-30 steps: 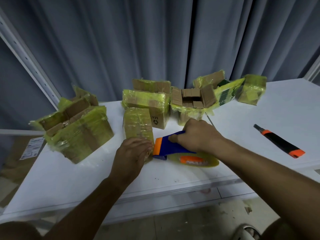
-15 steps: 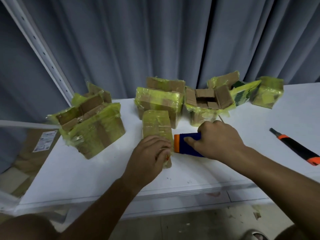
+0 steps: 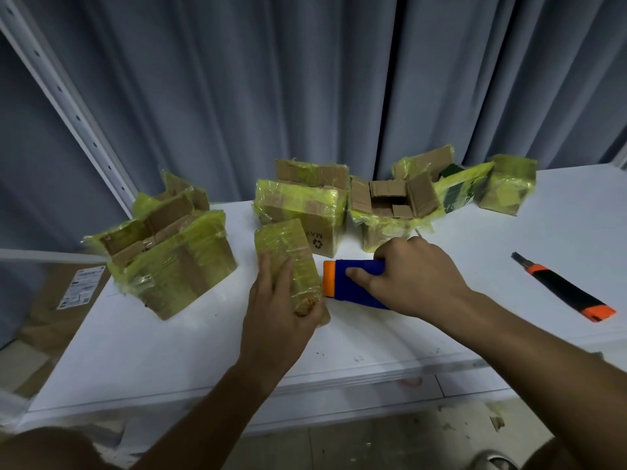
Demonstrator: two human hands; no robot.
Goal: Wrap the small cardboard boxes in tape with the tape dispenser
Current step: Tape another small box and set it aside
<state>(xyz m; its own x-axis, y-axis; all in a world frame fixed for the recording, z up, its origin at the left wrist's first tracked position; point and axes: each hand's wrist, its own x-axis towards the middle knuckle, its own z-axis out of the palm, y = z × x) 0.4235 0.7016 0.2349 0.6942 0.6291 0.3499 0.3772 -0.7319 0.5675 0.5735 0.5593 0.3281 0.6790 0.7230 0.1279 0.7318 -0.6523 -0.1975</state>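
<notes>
Box (image 3: 288, 262): counter middle, near its front edge.
Left grip (image 3: 281, 310): clamped on box.
Right grip (image 3: 417, 279): clamped on dispenser (image 3: 353, 283), beside box.
Advice: pin box firmly; pull tape taut, level.

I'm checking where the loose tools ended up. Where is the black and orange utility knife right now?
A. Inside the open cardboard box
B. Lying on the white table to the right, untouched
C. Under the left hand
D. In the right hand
B: the utility knife lies alone on the white table, while the right hand grips the tape dispenser.
</notes>
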